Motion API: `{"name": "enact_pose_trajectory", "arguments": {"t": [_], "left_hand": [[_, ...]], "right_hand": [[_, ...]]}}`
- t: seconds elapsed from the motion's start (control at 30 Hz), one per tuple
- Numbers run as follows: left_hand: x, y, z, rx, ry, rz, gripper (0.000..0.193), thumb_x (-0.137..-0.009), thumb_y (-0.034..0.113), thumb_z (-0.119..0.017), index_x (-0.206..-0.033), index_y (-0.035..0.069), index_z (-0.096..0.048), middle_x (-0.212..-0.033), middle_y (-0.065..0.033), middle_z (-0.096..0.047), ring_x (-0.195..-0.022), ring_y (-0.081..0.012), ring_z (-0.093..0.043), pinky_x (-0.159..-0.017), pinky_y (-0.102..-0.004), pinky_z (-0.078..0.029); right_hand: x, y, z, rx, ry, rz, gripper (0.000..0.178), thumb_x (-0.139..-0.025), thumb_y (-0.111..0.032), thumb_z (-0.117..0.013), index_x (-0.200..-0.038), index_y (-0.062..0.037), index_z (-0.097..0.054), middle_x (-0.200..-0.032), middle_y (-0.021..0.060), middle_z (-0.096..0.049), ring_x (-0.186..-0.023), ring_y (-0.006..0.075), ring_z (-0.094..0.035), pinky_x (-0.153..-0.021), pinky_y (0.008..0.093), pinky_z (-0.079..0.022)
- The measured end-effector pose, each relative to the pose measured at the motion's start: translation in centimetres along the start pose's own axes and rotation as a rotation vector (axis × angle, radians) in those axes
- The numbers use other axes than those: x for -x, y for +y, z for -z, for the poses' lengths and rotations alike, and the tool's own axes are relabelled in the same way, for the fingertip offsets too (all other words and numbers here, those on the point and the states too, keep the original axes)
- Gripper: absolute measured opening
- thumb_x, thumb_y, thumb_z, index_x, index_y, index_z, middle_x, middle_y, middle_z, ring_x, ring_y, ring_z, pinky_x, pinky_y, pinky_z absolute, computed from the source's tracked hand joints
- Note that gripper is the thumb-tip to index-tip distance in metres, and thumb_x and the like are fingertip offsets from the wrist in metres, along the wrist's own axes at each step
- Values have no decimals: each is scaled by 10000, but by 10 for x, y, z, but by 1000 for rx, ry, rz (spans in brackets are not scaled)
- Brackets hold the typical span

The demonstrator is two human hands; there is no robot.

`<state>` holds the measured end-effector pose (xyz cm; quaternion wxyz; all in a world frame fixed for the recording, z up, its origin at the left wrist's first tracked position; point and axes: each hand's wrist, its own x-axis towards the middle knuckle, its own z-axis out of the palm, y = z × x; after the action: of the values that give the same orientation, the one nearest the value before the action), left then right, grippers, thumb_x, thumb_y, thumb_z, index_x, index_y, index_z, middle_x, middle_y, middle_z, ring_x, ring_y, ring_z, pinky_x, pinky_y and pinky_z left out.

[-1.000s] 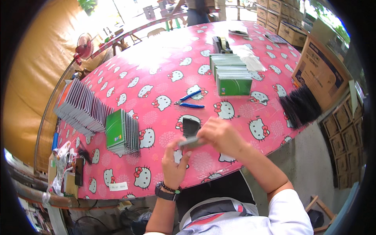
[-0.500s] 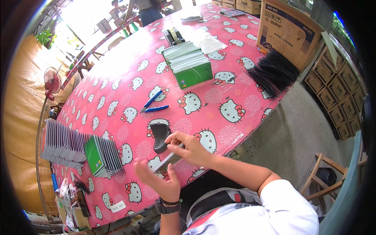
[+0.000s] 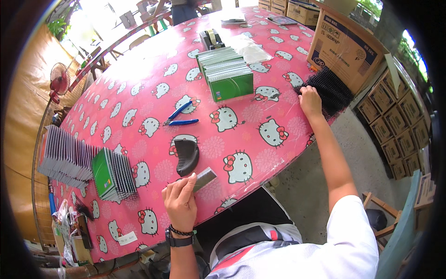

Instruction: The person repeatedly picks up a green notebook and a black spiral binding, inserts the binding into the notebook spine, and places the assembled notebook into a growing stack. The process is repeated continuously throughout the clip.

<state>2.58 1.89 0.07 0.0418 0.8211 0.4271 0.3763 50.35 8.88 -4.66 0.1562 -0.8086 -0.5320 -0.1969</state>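
My left hand (image 3: 180, 201) is closed at the table's near edge. It grips a thin notebook (image 3: 204, 180) with a pale edge and a dark grey band, partly hidden by the fingers. Just beyond it lies a black curved block (image 3: 189, 158) with a hollowed side. My right hand (image 3: 310, 101) reaches far right, its fingers pinched on the end of a black spiral coil at the left edge of a heap of black spiral coils (image 3: 332, 93). Blue-handled cutting pliers (image 3: 181, 122) rest on the table past the block.
Green-covered notebooks (image 3: 230, 88) stand in a row beyond the pliers, before a tape dispenser (image 3: 212, 39). Coil-bound notebooks (image 3: 69, 158) line the left side. A large cardboard box (image 3: 344, 44) borders the coil heap. The pink patterned table (image 3: 139, 153) has a curved edge.
My right hand has left the notebook and swung far right to the coil heap. My left hand has closed on the notebook and holds it alone.
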Motion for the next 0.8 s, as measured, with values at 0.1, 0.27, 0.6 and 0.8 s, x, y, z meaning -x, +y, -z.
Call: {"name": "enact_pose_trajectory", "arguments": {"t": [0.1, 0.27, 0.6, 0.8], "left_hand": [[-1, -4, 10, 16, 25, -27, 403, -727, -73, -598, -1078, 100, -693, -909, -39, -654, -835, -214, -595, -774, -336, -413], [-1, -9, 12, 40, 21, -17, 365, -744, -52, -614, -1073, 88, -685, -877, -48, -647, -816, -222, -598, -754, -343, -412], [2, -9, 9, 19, 16, 13, 227, -777, 100, -702, -1004, 96, -692, -855, -34, -651, -808, -210, -599, -743, -340, -416], [4, -8, 9, 14, 15, 47, 194, -775, 119, -708, -967, 98, -691, -851, -33, -652, -809, -212, -598, -736, -338, -412]], "right_hand": [[-9, 1, 12, -123, 71, 21, 205, -818, -128, -660, -995, -26, -646, -969, 150, -601, -975, 327, -571, -836, 415, -485], [-2, -30, 47, -699, -90, -90, 258, -918, -154, -553, -1128, -28, -634, -891, 106, -630, -797, 205, -593, -705, 320, -474], [110, -217, 116, -1210, -594, 341, 244, -869, -22, -591, -1107, -44, -642, -909, 119, -619, -753, 186, -606, -698, 304, -495], [110, -214, 112, -1354, -597, 523, 218, -802, -1, -664, -1015, -46, -680, -897, 55, -595, -800, 145, -593, -710, 281, -487]]}}
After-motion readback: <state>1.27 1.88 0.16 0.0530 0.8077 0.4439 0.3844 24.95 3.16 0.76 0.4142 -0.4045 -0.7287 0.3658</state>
